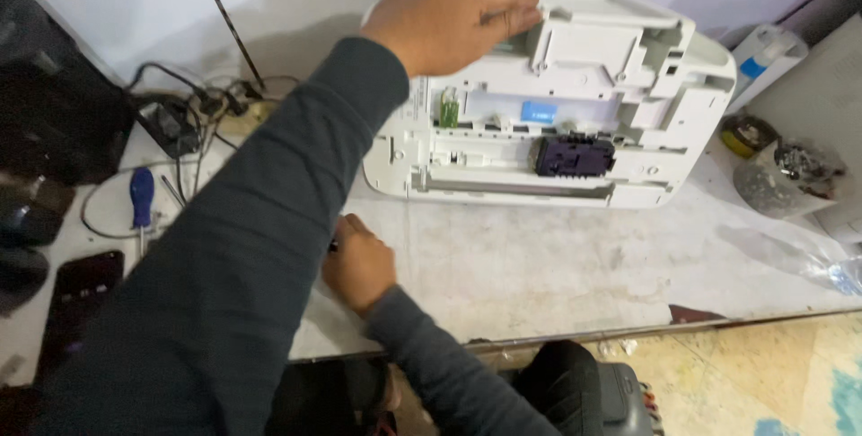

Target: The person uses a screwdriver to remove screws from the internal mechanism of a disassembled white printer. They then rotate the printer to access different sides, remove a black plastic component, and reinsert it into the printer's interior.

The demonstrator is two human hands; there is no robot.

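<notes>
Two hands (left hand [449, 18], right hand [357, 264]), one printer [584, 122]

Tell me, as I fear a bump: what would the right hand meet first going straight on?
Probably the left sleeve, crossing just ahead of the right hand; depth is unclear, so it might pass beneath.

The printer [575, 113] is smooth, matt white plastic with a glossy dark purple part [575, 156]. The worktop [539, 265] looks pale, scuffed and rough.
</notes>
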